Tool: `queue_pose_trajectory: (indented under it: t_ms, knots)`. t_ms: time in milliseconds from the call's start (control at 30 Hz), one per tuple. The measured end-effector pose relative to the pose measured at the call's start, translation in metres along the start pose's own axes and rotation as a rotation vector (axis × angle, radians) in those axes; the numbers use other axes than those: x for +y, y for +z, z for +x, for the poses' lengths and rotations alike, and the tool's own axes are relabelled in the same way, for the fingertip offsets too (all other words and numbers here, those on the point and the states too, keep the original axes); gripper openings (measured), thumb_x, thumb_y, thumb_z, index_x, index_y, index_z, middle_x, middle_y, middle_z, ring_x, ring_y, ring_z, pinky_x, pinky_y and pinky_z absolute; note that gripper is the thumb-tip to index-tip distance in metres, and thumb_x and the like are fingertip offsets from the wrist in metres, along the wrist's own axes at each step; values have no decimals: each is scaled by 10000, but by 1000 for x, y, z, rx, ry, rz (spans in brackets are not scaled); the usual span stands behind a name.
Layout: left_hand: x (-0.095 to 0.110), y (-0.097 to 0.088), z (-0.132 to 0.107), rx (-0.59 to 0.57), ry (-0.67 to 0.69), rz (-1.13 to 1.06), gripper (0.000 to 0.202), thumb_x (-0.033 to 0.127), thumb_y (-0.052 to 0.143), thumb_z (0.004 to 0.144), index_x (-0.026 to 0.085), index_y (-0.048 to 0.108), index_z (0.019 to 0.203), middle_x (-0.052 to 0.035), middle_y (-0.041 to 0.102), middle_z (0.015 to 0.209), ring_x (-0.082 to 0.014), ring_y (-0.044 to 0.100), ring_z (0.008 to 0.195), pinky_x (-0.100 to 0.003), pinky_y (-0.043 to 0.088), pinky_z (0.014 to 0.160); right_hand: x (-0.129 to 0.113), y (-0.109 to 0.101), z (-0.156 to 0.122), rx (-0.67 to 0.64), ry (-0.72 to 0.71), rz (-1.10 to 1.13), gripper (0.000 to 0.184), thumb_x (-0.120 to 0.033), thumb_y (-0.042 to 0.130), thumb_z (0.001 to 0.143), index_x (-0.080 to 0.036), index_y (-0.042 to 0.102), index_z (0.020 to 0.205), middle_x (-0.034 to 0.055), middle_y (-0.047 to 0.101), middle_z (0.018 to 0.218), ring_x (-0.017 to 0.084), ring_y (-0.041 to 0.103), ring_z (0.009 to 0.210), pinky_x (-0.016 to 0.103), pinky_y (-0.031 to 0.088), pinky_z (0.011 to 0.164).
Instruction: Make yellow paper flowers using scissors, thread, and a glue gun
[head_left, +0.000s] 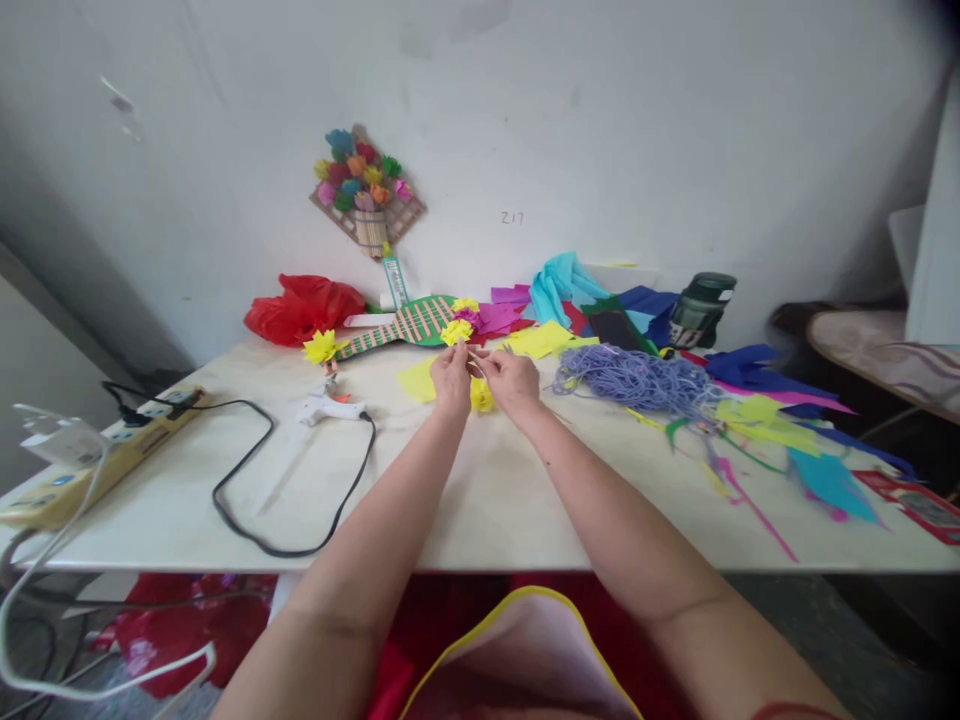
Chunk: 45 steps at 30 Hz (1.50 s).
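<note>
Both hands meet over the middle of the table, fingertips pinched close together. My left hand [451, 381] is closed, and so is my right hand [513, 380]; a thin pale strand shows between them, too small to name. Just below the fingers is a yellow crepe-paper flower [481, 395]; whether it is held or lies on the table I cannot tell. Beyond my left hand are another yellow paper flower [457, 332] and a magenta one [471, 317], at the wide end of a green lute-shaped board [420, 322] with pink strips. A yellow paper sheet [415, 381] lies left of my left hand.
A white glue gun [330, 408] with a black cord [217, 492] lies left, near a power strip [112, 470]. Purple cord [637, 378], coloured paper [765, 420] and a dark bottle [701, 310] are at right. A red bag [304, 308] sits behind; a flower decoration [367, 195] hangs on the wall.
</note>
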<state>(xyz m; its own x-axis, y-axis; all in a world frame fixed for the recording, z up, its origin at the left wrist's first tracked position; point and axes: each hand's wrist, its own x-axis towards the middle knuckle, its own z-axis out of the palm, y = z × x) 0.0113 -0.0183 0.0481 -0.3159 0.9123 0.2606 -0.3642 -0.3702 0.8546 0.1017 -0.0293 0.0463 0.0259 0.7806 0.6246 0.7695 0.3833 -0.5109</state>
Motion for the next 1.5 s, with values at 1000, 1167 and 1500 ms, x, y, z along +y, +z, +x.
queue_pose_trajectory:
  t_ms: [1000,1167,1500]
  knots:
    - [6,-16,-9,-213,-103,39,361,442,637,654,133,597,835,-29,639,616,-110,570,536,-204,381,497,7,-14,4,75,292,668,226,-380,534,722,-176,568,630,-17,589,587,102,520,524,234,432,518]
    - [9,-11,-17,-474,-232,69,405,450,677,626,129,588,855,-15,614,563,-110,556,468,-209,390,458,16,-29,15,-85,458,1008,188,-337,591,654,-151,605,676,13,627,692,105,556,609,202,415,485]
    - [1,-16,-15,-571,-257,-12,263,363,656,693,133,567,785,19,539,510,-61,469,405,-178,335,415,17,-19,9,-407,475,1188,192,-249,592,682,-149,664,829,13,643,685,102,567,586,249,478,596]
